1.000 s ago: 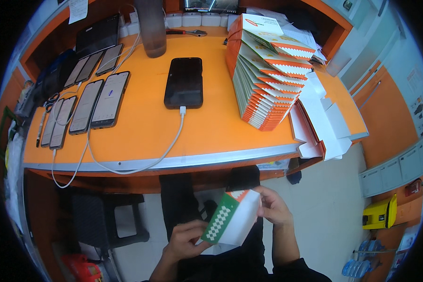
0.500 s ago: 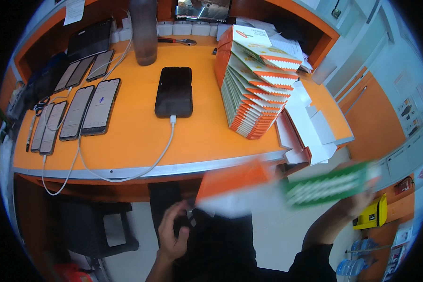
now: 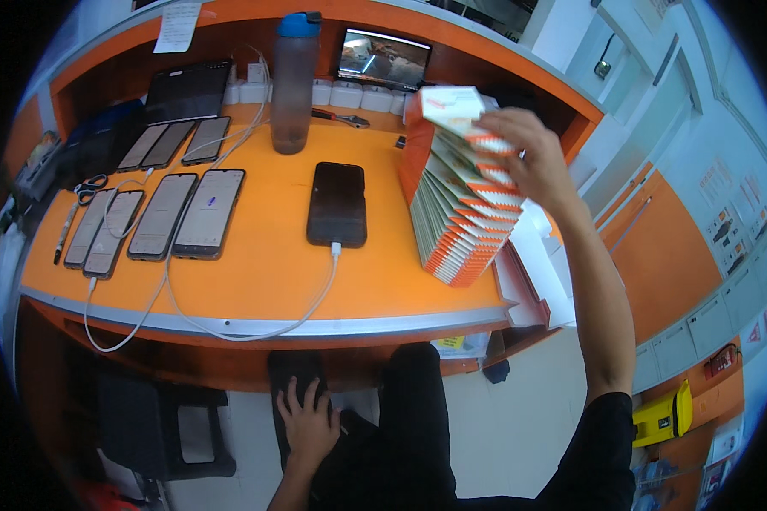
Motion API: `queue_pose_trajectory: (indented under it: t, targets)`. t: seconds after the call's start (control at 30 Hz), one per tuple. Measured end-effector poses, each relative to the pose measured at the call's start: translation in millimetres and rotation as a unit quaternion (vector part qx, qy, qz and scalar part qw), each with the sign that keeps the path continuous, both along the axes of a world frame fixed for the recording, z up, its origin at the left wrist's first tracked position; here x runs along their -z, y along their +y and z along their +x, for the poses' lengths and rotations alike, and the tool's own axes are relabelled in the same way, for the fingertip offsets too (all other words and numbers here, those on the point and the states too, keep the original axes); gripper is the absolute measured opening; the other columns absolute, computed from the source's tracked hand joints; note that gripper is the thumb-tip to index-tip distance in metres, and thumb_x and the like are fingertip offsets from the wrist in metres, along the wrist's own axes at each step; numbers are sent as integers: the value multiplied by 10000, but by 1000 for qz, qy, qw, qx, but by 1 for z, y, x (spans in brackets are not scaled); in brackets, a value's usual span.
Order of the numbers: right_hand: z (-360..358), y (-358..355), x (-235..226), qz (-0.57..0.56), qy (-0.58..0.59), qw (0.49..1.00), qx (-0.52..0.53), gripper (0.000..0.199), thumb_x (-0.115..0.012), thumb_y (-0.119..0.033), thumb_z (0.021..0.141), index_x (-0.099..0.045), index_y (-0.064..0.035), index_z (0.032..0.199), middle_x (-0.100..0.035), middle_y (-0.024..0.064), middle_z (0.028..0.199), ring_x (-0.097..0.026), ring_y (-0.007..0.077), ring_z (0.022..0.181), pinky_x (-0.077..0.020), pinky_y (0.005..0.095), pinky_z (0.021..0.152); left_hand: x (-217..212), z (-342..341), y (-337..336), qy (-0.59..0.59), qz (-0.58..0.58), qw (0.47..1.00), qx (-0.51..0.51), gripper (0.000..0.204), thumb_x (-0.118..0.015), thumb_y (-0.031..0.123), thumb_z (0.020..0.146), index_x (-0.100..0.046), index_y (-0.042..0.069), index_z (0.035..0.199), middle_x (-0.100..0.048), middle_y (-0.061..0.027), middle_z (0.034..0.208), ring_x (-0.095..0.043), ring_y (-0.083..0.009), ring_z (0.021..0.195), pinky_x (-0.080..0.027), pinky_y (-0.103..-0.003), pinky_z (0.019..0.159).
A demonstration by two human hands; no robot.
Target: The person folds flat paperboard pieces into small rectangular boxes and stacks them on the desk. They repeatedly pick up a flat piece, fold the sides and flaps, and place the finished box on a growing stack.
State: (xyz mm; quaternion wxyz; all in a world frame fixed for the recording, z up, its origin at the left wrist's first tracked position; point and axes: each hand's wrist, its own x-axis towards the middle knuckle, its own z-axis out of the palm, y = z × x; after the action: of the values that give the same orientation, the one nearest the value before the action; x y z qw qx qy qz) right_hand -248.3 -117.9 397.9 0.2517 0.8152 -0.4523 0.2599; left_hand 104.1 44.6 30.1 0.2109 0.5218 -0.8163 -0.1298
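A tall, leaning stack of folded printed cards (image 3: 452, 209), orange, white and green with zigzag-patterned edges, stands toward the right of the orange desk. At its upper right edge is my right hand (image 3: 524, 153), slightly blurred, its fingers curled over one of the top cards. Part of the stack's top is hidden behind that hand. My left hand (image 3: 308, 422) lies on my dark-trousered thigh, fingers spread, holding nothing. Left of the stack, a black phone (image 3: 337, 204) lies face up on the desk with a white cable plugged into its near end.
Several phones (image 3: 209, 213) with cables lie at the desk's left. A grey bottle with a blue lid (image 3: 291, 94) stands behind, near pliers (image 3: 341, 117) and a small screen (image 3: 383, 58). An opened white carton (image 3: 533, 272) sits right of the stack. A black stool (image 3: 162, 426) is below.
The blurred orange-and-white piece over my lap and the green piece in my right hand have left the view. My right hand has moved up to the stack; my left hand has lowered onto my thigh.
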Motion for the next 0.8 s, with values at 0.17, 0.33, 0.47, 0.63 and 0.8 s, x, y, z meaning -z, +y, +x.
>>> queue_pose_trajectory:
  t: [0.17, 0.33, 0.47, 0.63, 0.8]
  targets:
    - [0, 13, 13, 60, -105, 992, 28, 431, -597, 89, 804, -690, -59, 1198, -671, 147, 1228, -608, 323, 1177, -488, 393, 1010, 0, 3, 2, -5, 12, 1000, -10, 346, -688, 282, 860, -714, 52, 1118, -472, -128, 1444, -254, -432, 1436, -160, -648, 1157]
    - [10, 23, 15, -11, -60, 995, 78, 386, -582, 66, 792, -701, -54, 1140, -692, 143, 1146, -619, 341, 1085, -494, 430, 942, -3, 3, 0, -11, 24, 1000, -5, 373, -652, 323, 879, -721, 68, 1141, -489, -122, 1436, -252, -444, 1429, -152, -662, 1152]
    - [8, 21, 2, 17, -52, 991, 122, 341, -582, 27, 824, -699, -43, 1136, -696, 161, 1106, -641, 363, 1026, -507, 442, 908, -1, 0, 0, -8, 22, 1000, -3, 361, -650, 320, 882, -731, 59, 1117, -487, -127, 1438, -252, -445, 1429, -145, -661, 1154]
    - [16, 23, -13, 126, -55, 979, 147, 371, -541, 19, 850, -670, -14, 1197, -694, 179, 1109, -681, 304, 1018, -541, 398, 878, -1, 1, 0, 0, 28, 1000, -13, 341, -655, 311, 881, -742, 51, 1084, -489, -131, 1438, -249, -442, 1432, -139, -657, 1157]
    - [9, 42, -12, 242, -88, 961, 98, 446, -631, -110, 867, -615, -39, 1306, -638, 179, 1265, -634, 294, 1144, -513, 404, 979, -1, 3, 0, -6, 21, 1000, -12, 327, -662, 304, 874, -746, 51, 1064, -490, -131, 1435, -253, -439, 1430, -143, -656, 1156]
